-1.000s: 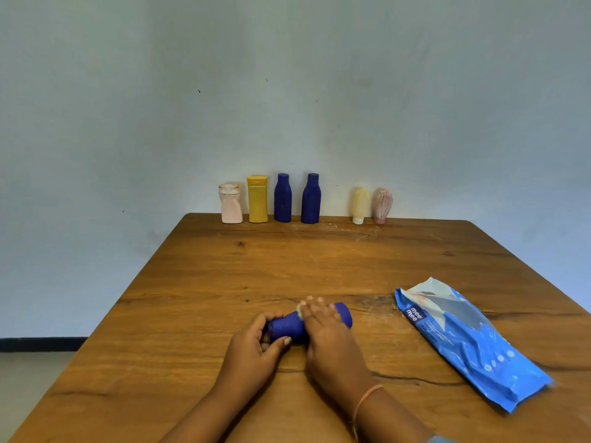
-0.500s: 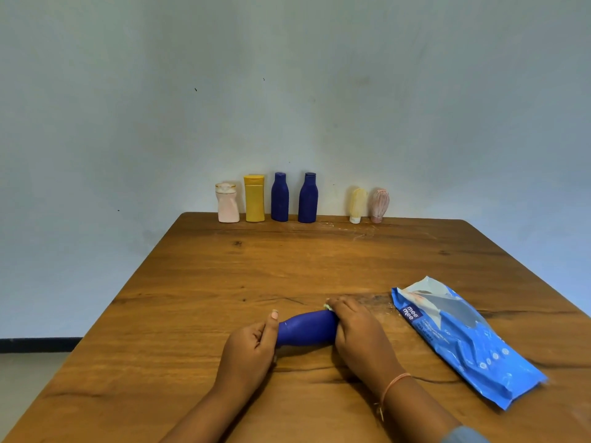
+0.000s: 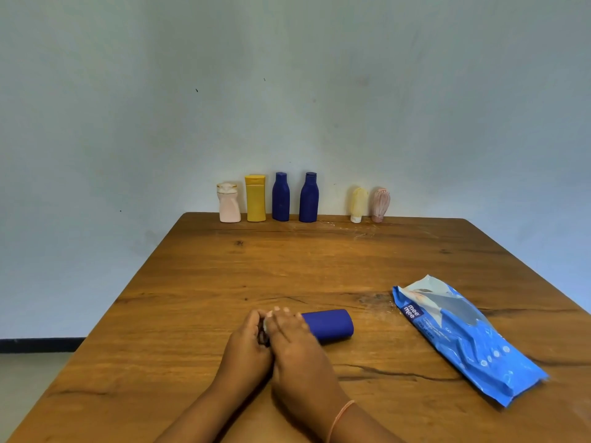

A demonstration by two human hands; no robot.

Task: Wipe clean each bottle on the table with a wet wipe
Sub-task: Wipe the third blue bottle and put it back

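A dark blue bottle (image 3: pixel 331 326) lies on its side near the front of the wooden table (image 3: pixel 287 266), its flat base pointing right. My left hand (image 3: pixel 246 345) grips its hidden neck end. My right hand (image 3: pixel 295 342) is curled over the bottle just beside the left hand, holding a wet wipe (image 3: pixel 267 320) against it; only a small white edge of the wipe shows between the hands. At the far edge stand a pale pink bottle (image 3: pixel 229 204), a yellow bottle (image 3: pixel 256 199), two dark blue bottles (image 3: pixel 280 198) (image 3: pixel 309 198), a cream bottle (image 3: pixel 358 204) and a ribbed pink bottle (image 3: pixel 380 204).
A blue wet-wipe pack (image 3: pixel 463 337) lies flat to the right of the hands, its opened end towards the far side. A bare wall rises straight behind the row of bottles. The table's left edge drops to the floor.
My right hand has slid left along the lying bottle from its base to the neck end, uncovering the base. The left hand stays at the neck end.
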